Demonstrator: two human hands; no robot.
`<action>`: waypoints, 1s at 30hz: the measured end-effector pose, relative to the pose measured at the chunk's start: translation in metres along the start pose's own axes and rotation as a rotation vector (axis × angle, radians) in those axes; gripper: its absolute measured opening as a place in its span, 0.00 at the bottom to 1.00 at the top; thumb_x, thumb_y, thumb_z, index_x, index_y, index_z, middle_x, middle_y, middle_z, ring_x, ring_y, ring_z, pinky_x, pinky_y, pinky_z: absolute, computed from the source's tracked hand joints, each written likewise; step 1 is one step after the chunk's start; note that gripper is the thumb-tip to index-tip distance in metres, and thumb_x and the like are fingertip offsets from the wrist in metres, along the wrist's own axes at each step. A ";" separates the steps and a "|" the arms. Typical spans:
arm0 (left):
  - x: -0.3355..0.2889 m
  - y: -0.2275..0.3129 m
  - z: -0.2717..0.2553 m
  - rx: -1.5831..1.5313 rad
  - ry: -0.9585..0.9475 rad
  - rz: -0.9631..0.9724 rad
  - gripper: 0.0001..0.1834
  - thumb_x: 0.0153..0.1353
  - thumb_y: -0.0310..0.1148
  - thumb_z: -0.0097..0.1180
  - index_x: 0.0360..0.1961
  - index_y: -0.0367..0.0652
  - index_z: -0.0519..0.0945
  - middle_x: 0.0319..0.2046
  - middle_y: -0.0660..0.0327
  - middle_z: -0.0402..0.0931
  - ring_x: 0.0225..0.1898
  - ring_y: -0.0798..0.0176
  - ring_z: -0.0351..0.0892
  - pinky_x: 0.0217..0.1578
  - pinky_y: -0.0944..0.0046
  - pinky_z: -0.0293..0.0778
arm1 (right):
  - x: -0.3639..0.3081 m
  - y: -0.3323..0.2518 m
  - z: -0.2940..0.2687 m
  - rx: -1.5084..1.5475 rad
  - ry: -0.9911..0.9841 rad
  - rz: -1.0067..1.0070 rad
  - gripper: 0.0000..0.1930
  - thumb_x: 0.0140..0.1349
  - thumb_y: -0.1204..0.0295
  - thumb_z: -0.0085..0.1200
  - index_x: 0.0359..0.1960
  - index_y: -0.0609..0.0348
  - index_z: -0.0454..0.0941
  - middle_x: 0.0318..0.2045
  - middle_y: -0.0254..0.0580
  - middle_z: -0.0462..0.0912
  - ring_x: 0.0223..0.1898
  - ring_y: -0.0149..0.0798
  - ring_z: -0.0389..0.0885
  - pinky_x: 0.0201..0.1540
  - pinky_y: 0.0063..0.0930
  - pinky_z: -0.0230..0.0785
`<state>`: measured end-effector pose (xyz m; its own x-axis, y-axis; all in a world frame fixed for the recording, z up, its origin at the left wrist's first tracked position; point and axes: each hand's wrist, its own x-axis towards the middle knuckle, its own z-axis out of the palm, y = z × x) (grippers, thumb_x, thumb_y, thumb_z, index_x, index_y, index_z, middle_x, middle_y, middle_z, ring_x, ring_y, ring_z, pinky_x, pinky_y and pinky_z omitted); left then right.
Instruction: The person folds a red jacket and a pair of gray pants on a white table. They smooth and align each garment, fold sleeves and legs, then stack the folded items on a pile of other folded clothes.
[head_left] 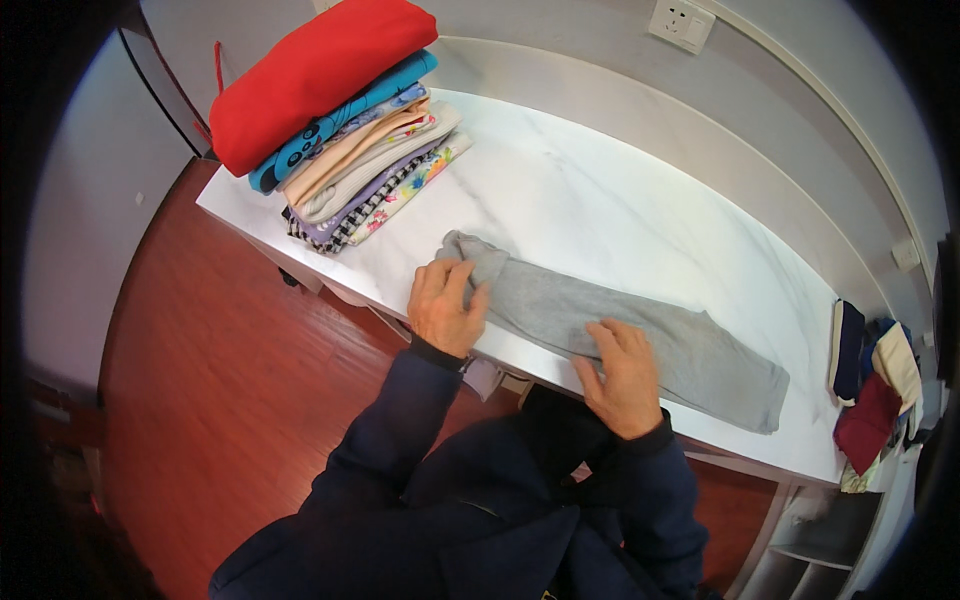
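A pair of grey trousers (630,315) lies on the white tabletop, folded into a long strip that slants from upper left to lower right. At its left end a short piece of the cloth is turned over. My left hand (445,308) rests on that end, its fingers bent and apart against the fabric. Over the near edge of the strip, around its middle, my right hand (622,380) touches the cloth with thumb and fingers spread. Both palms face down, and neither hand visibly pinches the cloth.
A tall stack of folded clothes (365,165), topped by a red garment (320,75), stands at the table's left end. Several folded dark, cream and maroon cloths (868,425) sit by the right end. A low backboard (620,115) borders the white table (590,190); a wall socket (682,22) is above.
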<state>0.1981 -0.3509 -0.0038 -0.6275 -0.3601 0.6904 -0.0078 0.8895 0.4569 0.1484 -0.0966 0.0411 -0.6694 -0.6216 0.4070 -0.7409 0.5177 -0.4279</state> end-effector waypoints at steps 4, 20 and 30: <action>0.012 0.005 0.007 0.094 -0.040 0.019 0.26 0.52 0.34 0.66 0.53 0.37 0.79 0.40 0.52 0.79 0.42 0.47 0.77 0.43 0.52 0.71 | 0.019 -0.019 0.022 0.085 -0.090 -0.080 0.24 0.54 0.74 0.66 0.54 0.62 0.77 0.52 0.55 0.78 0.52 0.57 0.75 0.55 0.43 0.68; 0.004 -0.048 -0.011 -0.065 -0.104 -0.231 0.26 0.50 0.28 0.60 0.54 0.39 0.78 0.36 0.53 0.81 0.39 0.47 0.80 0.43 0.50 0.71 | 0.021 -0.036 0.040 0.036 -0.150 -0.087 0.24 0.51 0.72 0.67 0.52 0.60 0.78 0.56 0.52 0.74 0.56 0.55 0.71 0.61 0.50 0.59; 0.045 -0.045 -0.007 -0.004 -0.256 -0.182 0.18 0.57 0.33 0.67 0.47 0.37 0.82 0.31 0.52 0.81 0.30 0.51 0.82 0.33 0.58 0.76 | 0.021 -0.035 0.038 0.026 -0.117 -0.102 0.23 0.52 0.74 0.67 0.52 0.60 0.78 0.55 0.52 0.76 0.54 0.57 0.73 0.58 0.46 0.64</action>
<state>0.1755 -0.4095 0.0109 -0.7920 -0.4300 0.4334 -0.1352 0.8158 0.5623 0.1621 -0.1499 0.0343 -0.5787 -0.7349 0.3535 -0.8020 0.4341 -0.4103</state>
